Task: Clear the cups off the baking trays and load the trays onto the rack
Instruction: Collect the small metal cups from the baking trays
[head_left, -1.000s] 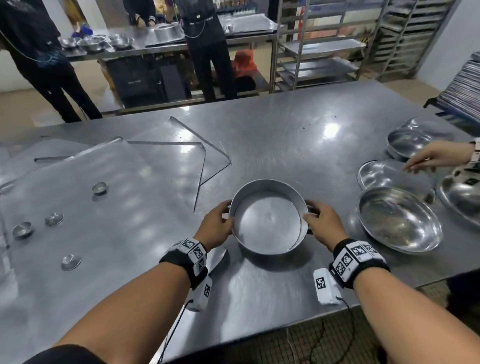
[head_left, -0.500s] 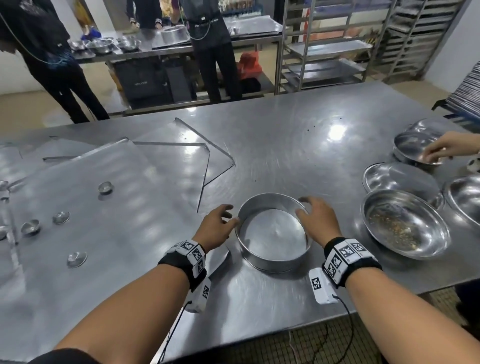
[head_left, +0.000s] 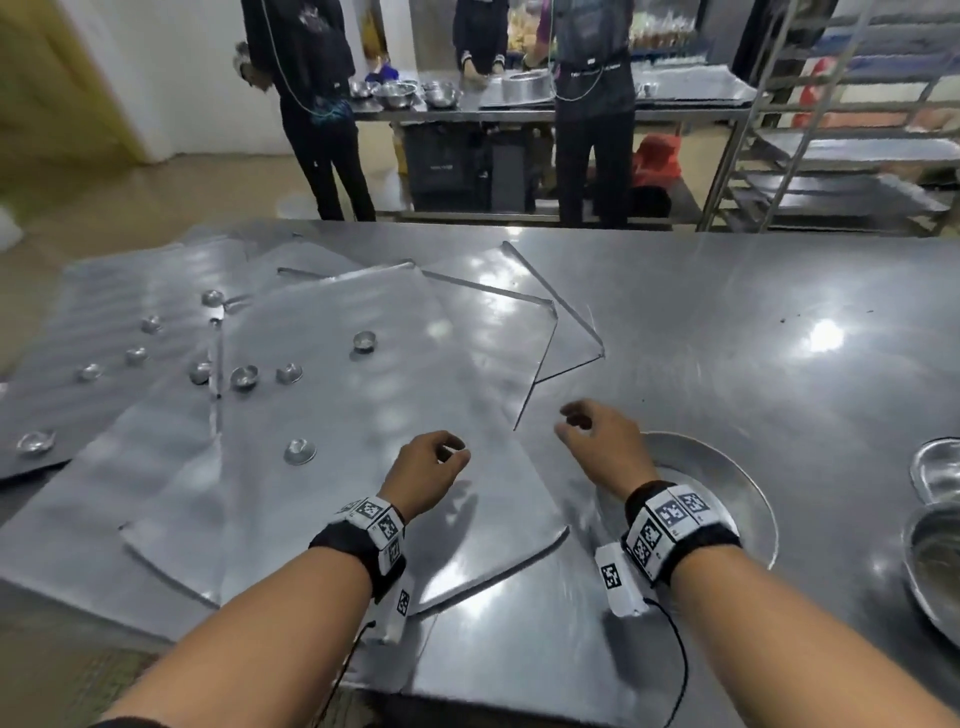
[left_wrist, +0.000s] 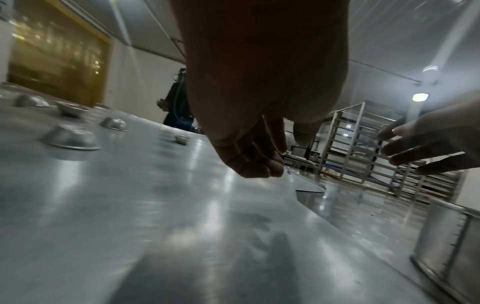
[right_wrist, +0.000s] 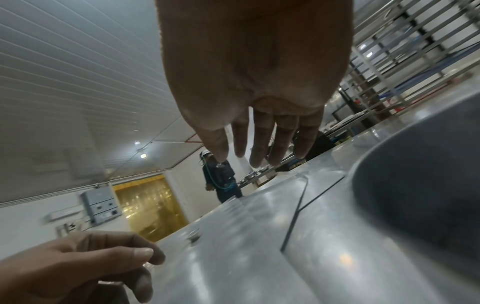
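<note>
Since the earlier frames both hands have let go of the round cake tin (head_left: 727, 499) and swung left toward the trays; the tin now sits on the steel table (head_left: 727, 322) behind the right wrist, and the view has turned left with them.

The left hand (head_left: 423, 475) hovers above the nearest baking tray (head_left: 363, 493), fingers loosely curled and holding nothing. The right hand (head_left: 602, 441) hangs just beyond that tray's right edge, fingers spread and relaxed, also empty.

The task's things: several flat trays lie overlapped and skewed on the left half of the table. Small metal cups (head_left: 244, 376) are scattered across them, some upright, some overturned; the closest cup (head_left: 299, 451) lies upside down on the nearest tray, left of the left hand. A tray rack (head_left: 841, 130) stands well apart, past the table's far right corner.

Risks, as judged:
- No cup appears cleared yet. Lifting any tray now would tip loose cups off, to roll onto the floor.
- The trays overlap; pulling a lower one would drag the one above and shed its cups.
- The nearest tray reaches the table's front edge; downward pressure there could lever it up.
- Overturned cups sit rim-down and offer little to pinch; a hasty grab may skid them away.
- The tin sits close behind the right forearm; a backward sweep could knock it.
</note>
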